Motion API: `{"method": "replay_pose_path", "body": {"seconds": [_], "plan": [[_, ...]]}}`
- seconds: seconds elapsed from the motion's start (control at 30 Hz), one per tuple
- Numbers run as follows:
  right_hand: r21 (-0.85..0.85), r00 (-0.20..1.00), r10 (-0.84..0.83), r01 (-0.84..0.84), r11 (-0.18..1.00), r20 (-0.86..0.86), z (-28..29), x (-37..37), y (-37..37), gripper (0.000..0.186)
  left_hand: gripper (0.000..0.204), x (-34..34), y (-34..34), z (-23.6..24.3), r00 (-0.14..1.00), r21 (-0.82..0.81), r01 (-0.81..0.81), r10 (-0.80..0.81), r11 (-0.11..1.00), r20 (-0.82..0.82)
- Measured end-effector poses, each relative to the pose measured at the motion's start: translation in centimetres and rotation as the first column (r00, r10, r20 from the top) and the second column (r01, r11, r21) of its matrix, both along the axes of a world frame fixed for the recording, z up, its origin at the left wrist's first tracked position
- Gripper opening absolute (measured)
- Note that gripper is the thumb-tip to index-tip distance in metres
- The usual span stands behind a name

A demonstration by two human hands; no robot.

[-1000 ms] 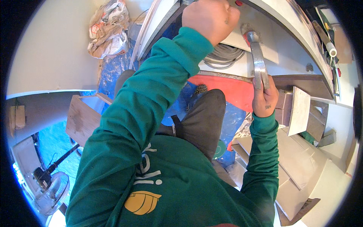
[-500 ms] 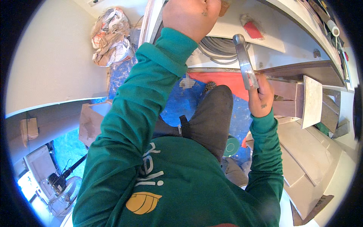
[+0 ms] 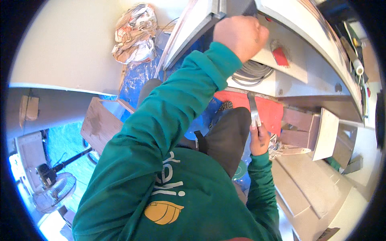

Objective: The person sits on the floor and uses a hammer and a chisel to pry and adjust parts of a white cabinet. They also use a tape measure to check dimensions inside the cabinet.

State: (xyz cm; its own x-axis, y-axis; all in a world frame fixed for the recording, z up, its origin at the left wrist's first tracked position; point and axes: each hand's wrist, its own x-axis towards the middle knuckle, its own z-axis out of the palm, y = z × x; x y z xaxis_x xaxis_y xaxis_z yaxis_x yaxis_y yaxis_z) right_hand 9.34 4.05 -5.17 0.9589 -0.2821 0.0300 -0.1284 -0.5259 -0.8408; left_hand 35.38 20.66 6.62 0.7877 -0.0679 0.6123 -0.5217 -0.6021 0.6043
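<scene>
My left hand (image 3: 240, 37) is closed in a fist at the top of the view, beside the edge of a white cabinet (image 3: 193, 30) with an open front. Its fingertips are turned away, and what they hold, if anything, is hidden. Lower and to the right, my right hand (image 3: 259, 140) grips what looks like a metal claw hammer (image 3: 253, 107). The hammer's shiny head points away from me, and its handle is hidden under the hand. Red sheeting (image 3: 267, 114) lies on the floor beyond that hand.
Coiled grey cable (image 3: 253, 73) lies inside the cabinet. Crumpled paper and plastic (image 3: 136, 36) sit at the far left, near a wooden box (image 3: 100, 124). A fan (image 3: 54, 190) stands lower left. Boards (image 3: 311, 176) are stacked at right, and a green round container (image 3: 240, 170) is by my leg.
My left hand has moved right and slightly nearer along the cabinet. My right hand has come nearer and slightly left with the hammer. The whole view has also shifted.
</scene>
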Motion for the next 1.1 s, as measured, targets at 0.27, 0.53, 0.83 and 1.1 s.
{"method": "replay_pose_path", "body": {"seconds": [0.27,0.53,0.83,1.1], "plan": [[0.014,0.982,-0.037,0.040,0.999,-0.188,-3.9,-4.7,-0.1,0.030,0.034,-0.2,0.5,0.4,0.989,-0.027,0.108,-0.110,0.994,-0.099],[-0.148,0.983,-0.095,0.071,0.986,-0.159,-4.4,-4.3,3.1,0.031,0.034,-0.4,1.3,1.2,0.967,-0.056,0.155,-0.163,0.986,-0.195],[-0.171,0.988,-0.069,0.045,0.984,-0.136,-4.7,-3.8,3.4,0.036,0.033,-0.4,1.9,0.4,0.961,-0.086,0.190,-0.203,0.978,-0.187],[-0.175,0.980,-0.105,0.076,0.982,-0.167,-5.0,-3.7,2.3,0.036,0.035,-3.6,2.9,-3.3,0.960,-0.206,0.276,-0.280,0.939,0.013]]}}
